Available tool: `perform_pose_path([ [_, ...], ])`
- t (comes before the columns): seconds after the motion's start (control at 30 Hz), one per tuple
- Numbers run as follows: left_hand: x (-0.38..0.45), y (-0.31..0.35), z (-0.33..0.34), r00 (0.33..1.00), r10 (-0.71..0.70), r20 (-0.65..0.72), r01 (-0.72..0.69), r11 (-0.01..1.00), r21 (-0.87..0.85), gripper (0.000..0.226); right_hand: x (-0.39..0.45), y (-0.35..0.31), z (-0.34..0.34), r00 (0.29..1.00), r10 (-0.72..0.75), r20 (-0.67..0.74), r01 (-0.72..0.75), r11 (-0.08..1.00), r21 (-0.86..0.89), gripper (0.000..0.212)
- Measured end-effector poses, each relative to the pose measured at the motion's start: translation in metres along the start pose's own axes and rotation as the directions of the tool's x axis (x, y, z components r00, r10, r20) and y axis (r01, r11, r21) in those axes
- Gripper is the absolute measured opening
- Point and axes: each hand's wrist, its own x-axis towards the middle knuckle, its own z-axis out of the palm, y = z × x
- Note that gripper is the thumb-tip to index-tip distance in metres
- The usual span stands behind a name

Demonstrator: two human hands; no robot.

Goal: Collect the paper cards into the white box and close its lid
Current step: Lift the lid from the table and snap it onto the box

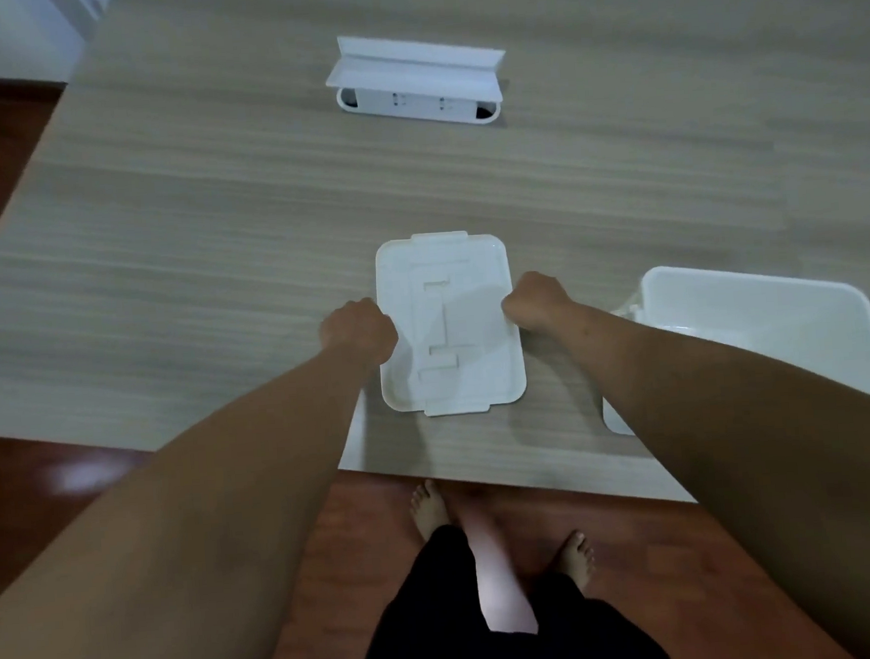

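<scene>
White box (448, 323), lid (472, 296) on, sits on the wood-grain surface (209, 216) near its front edge, straight ahead of the person. Latch tabs show at the far and near ends of the lid. Left hand (358, 330) curled closed against the box's left long side; right hand (536, 299) curled closed on the right long side, fingers tucked at the lid rim. Both touch the box. No paper cards visible. Just right, an open white bin (763, 337) partly behind the right forearm. Far back, well apart, a white holder with a folded sheet (415, 78) on top. Bare feet on the reddish wooden floor (47, 485) below.
</scene>
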Motion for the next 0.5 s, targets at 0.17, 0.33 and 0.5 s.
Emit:
perform_pose_path([
  [0.17, -0.001, -0.006, 0.018, 1.000, -0.011, 0.005, 0.012, 0.984, -0.176, 0.025, 0.007, -0.004, 0.017, 0.976, 0.220, -0.004, -0.205, 0.914, 0.350, 0.013],
  [0.33, 0.009, -0.005, -0.009, 0.998, 0.023, -0.059, -0.036, 0.974, -0.223, 0.026, 0.010, -0.022, -0.005, 0.969, 0.246, -0.032, -0.183, 0.796, 0.577, 0.031],
  [0.5, 0.009, 0.013, -0.061, 0.968, 0.134, -0.211, -0.175, 0.967, -0.188, 0.030, -0.001, -0.033, -0.067, 0.969, 0.229, -0.093, -0.071, 0.619, 0.782, 0.027],
])
